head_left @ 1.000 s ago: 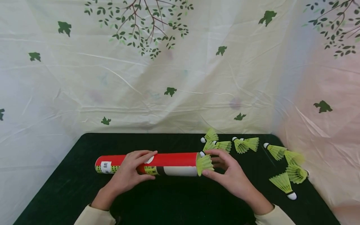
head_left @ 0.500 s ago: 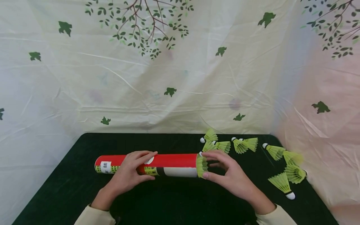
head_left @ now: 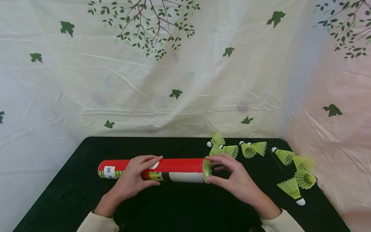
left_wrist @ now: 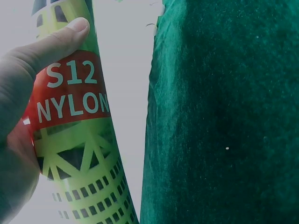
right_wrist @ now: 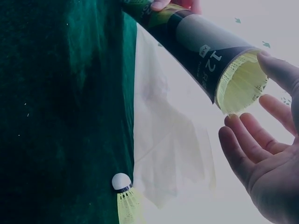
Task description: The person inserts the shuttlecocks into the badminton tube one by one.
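A long red shuttlecock tube [head_left: 179,165] lies sideways above the dark green table [head_left: 174,206]. My left hand [head_left: 133,174] grips it around its middle; the left wrist view shows the thumb across the printed tube [left_wrist: 77,126]. At the tube's right mouth sits a yellow shuttlecock [head_left: 207,170], mostly inside, its skirt rim sticking out a little. My right hand [head_left: 232,175] touches that rim with spread, lightly bent fingertips. In the right wrist view the thumb [right_wrist: 278,74] meets one side of the skirt [right_wrist: 243,86] and the fingers the opposite side. The shuttlecock's cork is hidden within the tube.
Several loose yellow shuttlecocks lie at the back right, among them one by the back edge [head_left: 217,139] and a pair [head_left: 253,149]. Others lie near the right edge, the closest one [head_left: 291,190] pointing its white cork forward. A leaf-printed cloth [head_left: 185,71] hangs behind the table.
The shuttlecock has slid leftward into the tube, so less of its skirt sticks out. My right hand has moved slightly left with it. The left hand and tube have stayed put.
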### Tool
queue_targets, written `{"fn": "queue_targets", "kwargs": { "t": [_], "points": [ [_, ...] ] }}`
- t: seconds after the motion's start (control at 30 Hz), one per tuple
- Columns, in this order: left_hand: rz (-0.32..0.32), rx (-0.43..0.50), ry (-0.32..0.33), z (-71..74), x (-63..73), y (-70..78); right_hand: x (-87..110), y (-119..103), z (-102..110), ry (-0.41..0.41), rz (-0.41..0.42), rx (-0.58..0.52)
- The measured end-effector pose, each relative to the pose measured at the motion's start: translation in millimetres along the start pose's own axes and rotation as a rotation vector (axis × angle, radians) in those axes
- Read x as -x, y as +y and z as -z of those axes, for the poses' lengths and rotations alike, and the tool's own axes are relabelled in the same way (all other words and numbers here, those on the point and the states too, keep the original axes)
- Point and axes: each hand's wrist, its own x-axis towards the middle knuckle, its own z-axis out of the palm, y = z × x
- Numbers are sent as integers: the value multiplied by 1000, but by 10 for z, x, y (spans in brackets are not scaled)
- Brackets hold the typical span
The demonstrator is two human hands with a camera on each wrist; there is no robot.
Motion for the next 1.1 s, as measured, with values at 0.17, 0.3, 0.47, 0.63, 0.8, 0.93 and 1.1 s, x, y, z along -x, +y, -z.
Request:
{"fn": "queue_targets", "kwargs": {
  "t": [0.17, 0.3, 0.47, 0.63, 0.8, 0.93, 1.1],
  "points": [
    [-4, 2, 2, 7, 0, 8, -7, -3, -2, -14, 1, -9],
    [-6, -2, 8, 6, -5, 9, -8, -13, 10, -27, -1, -16],
    [-16, -14, 21, -6, -3, 1, -9, -48, 10, -45, -41, -31],
    [-23, -19, 42, -27, 4, -19, 4, -104, -25, -45, -117, -97],
    [-29, -6, 62, -35, -8, -29, 25, -149, -111, -26, -171, -211],
    [-26, 8, 75, -36, -27, -27, 42, -194, -179, -31, -207, -302],
    [-13, 13, 81, -27, -39, -25, 57, -257, -243, -63, -215, -400]
  ]
}}
